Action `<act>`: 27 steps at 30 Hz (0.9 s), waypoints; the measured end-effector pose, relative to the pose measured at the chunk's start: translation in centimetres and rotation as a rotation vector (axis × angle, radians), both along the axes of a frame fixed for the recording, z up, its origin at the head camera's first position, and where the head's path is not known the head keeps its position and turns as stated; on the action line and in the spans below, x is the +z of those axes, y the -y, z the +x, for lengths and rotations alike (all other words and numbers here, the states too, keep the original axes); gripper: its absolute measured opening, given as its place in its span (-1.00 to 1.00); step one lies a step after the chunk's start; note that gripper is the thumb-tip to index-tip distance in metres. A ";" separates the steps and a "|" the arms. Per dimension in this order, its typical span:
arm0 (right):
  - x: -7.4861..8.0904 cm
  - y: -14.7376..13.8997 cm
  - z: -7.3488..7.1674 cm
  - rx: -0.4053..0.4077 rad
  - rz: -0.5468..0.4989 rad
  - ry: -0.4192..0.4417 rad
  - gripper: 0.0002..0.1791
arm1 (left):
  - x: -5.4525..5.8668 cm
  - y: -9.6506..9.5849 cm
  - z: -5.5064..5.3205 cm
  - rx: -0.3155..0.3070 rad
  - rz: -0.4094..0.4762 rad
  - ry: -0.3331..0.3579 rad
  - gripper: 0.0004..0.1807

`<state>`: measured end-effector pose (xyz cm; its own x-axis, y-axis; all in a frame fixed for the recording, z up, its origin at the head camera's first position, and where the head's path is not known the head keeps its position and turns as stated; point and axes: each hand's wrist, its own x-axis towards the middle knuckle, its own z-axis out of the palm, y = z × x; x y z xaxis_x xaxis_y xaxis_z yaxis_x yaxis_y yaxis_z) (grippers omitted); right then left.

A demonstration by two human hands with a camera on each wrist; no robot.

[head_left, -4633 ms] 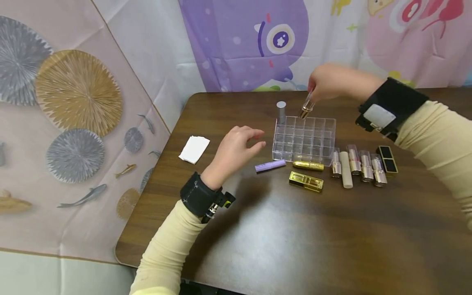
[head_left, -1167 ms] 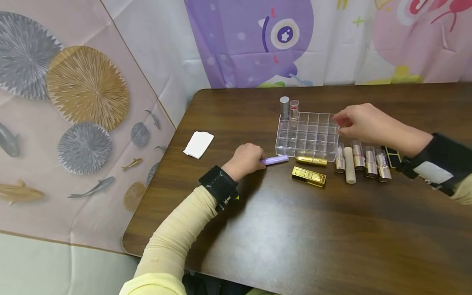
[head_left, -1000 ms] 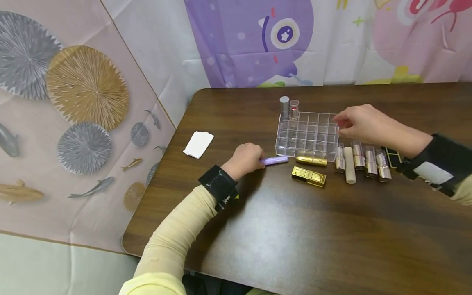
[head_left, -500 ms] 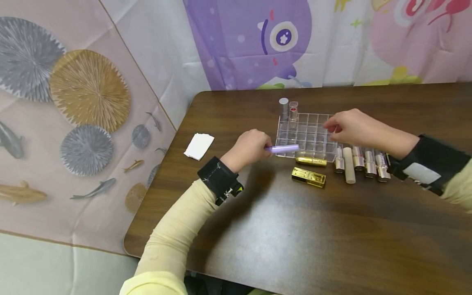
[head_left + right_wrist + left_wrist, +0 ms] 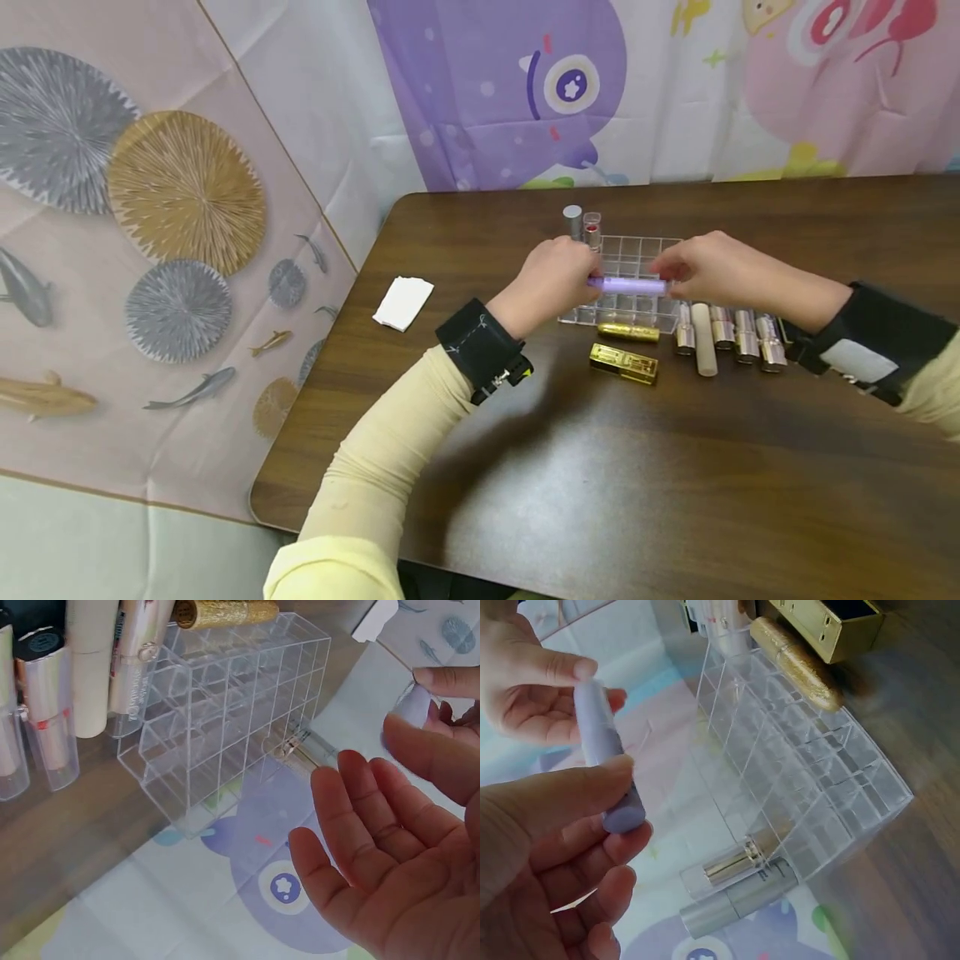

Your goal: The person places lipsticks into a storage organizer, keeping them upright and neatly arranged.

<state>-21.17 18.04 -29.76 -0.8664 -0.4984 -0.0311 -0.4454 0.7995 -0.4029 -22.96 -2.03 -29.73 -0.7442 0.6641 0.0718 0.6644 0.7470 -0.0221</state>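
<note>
My left hand pinches one end of a slim lilac cosmetic tube between thumb and fingers. The tube lies level above a clear compartment organizer. At its other end is my right hand; in the right wrist view that hand's fingers are loosely spread, with the thumb beside the tube. In the left wrist view the right thumb overlaps the tube's end, and how firmly it touches I cannot tell. A silver tube and a clear-capped lipstick stand side by side in the organizer's back left compartments.
A gold bullet-shaped tube and a gold rectangular case lie before the organizer. Right of it lie a cream tube and several clear-capped lipsticks. White papers lie at left on the brown table.
The clear-capped lipstick went from my right hand into the organizer. My left hand took the lilac tube off the table and carried it up and right to my right hand.
</note>
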 end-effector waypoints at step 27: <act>4.5 -1.4 -3.2 -0.049 0.088 -0.166 -0.76 | -1.7 2.8 -0.5 0.125 0.088 0.103 -0.87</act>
<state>-24.37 19.42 -25.23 -0.8864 -0.4571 0.0729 -0.4597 0.8508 -0.2545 -23.50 -4.85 -31.41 -0.8268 0.5607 0.0444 0.5619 0.8198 0.1108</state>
